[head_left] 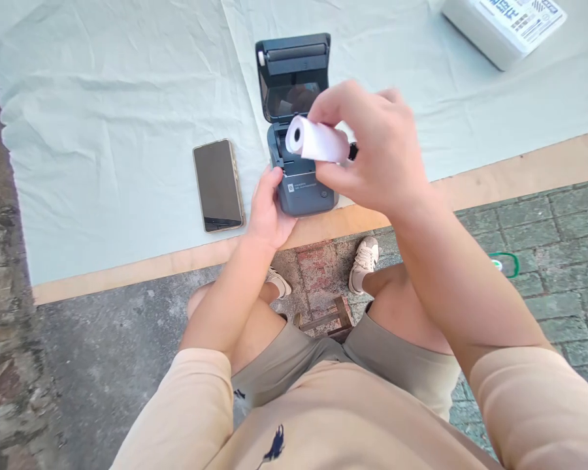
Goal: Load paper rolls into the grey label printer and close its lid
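Note:
A small dark label printer [306, 194] stands at the table's near edge with its lid [294, 78] raised. My left hand [268, 212] grips the printer's left side, thumb on its front left corner. Between the thumb and fingers of my right hand [379, 143] is a white paper roll [323, 140], its dark core hole facing left. The roll is over the printer's uncovered paper bay [289, 163] and hides part of it. Whether the roll touches the bay I cannot tell.
Left of the printer a smartphone [219, 186] lies screen up on the pale cloth [127, 130]. A white box with a printed label [507, 29] sits at the far right. The wooden table edge [127, 271] runs just in front of my knees.

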`<state>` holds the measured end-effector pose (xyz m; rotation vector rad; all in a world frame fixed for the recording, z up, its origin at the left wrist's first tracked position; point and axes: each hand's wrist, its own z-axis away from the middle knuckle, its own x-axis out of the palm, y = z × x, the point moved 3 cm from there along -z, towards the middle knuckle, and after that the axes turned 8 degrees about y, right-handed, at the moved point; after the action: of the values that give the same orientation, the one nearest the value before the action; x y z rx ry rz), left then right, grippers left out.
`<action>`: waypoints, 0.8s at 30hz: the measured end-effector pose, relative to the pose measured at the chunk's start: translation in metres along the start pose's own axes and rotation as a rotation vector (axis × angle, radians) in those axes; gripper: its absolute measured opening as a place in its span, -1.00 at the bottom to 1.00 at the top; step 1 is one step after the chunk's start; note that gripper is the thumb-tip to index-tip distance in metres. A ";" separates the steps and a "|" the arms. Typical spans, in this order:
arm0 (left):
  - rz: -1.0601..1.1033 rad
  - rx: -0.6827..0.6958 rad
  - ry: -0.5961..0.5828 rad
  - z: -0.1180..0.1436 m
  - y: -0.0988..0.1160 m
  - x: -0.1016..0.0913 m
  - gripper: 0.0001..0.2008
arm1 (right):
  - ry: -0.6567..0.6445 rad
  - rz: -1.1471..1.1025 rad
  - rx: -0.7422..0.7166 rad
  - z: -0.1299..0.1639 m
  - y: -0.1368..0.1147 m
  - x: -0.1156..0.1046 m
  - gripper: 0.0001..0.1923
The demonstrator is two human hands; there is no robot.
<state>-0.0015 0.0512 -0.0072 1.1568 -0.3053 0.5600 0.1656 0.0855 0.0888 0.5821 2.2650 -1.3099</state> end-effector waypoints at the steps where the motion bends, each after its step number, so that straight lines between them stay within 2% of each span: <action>1: 0.003 0.006 -0.019 0.001 -0.001 0.000 -0.67 | -0.057 0.092 0.001 0.000 -0.005 0.006 -0.70; 3: -0.010 0.022 -0.042 0.004 -0.004 0.000 -0.63 | -0.113 0.197 0.026 -0.001 -0.005 0.015 -0.71; 8: -0.021 0.044 0.002 0.007 -0.004 0.000 -0.62 | -0.154 0.124 -0.025 -0.001 0.008 0.023 -0.86; 12: 0.023 -0.033 0.004 0.007 -0.001 0.001 -0.71 | -0.171 0.159 -0.089 0.002 0.004 0.019 -0.66; 16: 0.059 -0.018 -0.033 0.006 0.004 0.000 -0.60 | -0.220 0.176 -0.252 0.013 -0.003 0.021 -0.62; 19: -0.004 -0.007 -0.059 0.005 0.002 -0.004 -0.50 | -0.066 0.149 -0.318 0.018 0.001 0.021 -0.63; 22: -0.037 0.028 -0.112 0.003 -0.002 -0.007 -0.38 | 0.258 0.058 -0.274 0.013 0.011 0.013 -0.70; 24: -0.053 0.051 -0.167 0.002 -0.005 -0.007 -0.33 | 0.383 -0.054 -0.227 0.008 0.017 0.008 -0.72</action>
<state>-0.0047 0.0462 -0.0141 1.2603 -0.4042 0.4269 0.1703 0.0869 0.0691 0.7450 2.7102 -1.0096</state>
